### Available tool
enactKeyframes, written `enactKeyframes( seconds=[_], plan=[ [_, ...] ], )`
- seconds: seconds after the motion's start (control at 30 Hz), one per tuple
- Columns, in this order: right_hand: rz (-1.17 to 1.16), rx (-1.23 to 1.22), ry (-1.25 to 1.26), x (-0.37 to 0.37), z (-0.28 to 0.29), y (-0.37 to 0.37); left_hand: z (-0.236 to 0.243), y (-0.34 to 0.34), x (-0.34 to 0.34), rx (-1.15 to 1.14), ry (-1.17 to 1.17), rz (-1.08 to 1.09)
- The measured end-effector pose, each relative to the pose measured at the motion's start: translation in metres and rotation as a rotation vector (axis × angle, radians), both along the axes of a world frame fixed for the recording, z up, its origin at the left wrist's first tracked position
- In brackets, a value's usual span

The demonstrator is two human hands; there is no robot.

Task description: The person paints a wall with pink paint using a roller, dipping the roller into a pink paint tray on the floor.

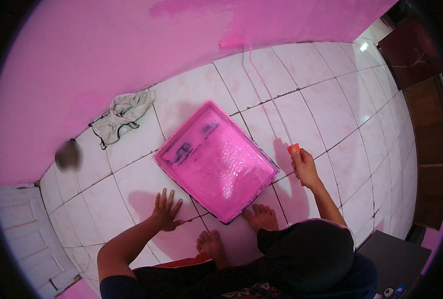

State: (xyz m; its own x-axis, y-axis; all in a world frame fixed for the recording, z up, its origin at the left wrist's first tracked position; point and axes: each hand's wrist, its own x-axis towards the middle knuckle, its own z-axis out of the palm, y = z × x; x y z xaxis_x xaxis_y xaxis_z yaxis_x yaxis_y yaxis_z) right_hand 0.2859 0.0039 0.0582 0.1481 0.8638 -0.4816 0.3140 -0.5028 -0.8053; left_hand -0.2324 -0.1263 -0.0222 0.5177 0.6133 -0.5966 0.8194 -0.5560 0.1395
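Note:
My right hand (305,168) is closed around the orange handle of a paint roller (295,149). From the handle a long thin metal rod runs away over the floor, and its pink roller head (231,44) lies against the foot of the pink wall. My left hand (166,211) is empty, its fingers spread, just left of the paint tray's near corner. Between my hands sits the paint tray (206,164), coated with wet pink paint and marked by a few dark patches near its far left side.
A crumpled whitish cloth with dark edging (121,117) lies by the wall (107,55). Left of it is a blurred dark round thing (69,156). My bare feet (261,218) are near the tray. A white panelled door (24,234), a dark box (393,261) and brown furniture (426,149) flank the tiled floor.

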Motion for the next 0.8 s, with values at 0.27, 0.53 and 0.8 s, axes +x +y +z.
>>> enactKeyframes(
  seconds=[0.27,0.53,0.8],
  plan=[
    [0.082,-0.021,-0.131,0.004,-0.013,0.007,0.001,0.001,0.002,-0.037,0.062,-0.004],
    [0.065,-0.072,-0.084,0.003,-0.015,0.01,0.004,0.003,0.004,-0.054,0.065,0.005],
    [0.048,-0.044,-0.088,0.001,-0.018,0.013,0.0,0.0,0.0,0.021,-0.002,0.0]
  ],
)
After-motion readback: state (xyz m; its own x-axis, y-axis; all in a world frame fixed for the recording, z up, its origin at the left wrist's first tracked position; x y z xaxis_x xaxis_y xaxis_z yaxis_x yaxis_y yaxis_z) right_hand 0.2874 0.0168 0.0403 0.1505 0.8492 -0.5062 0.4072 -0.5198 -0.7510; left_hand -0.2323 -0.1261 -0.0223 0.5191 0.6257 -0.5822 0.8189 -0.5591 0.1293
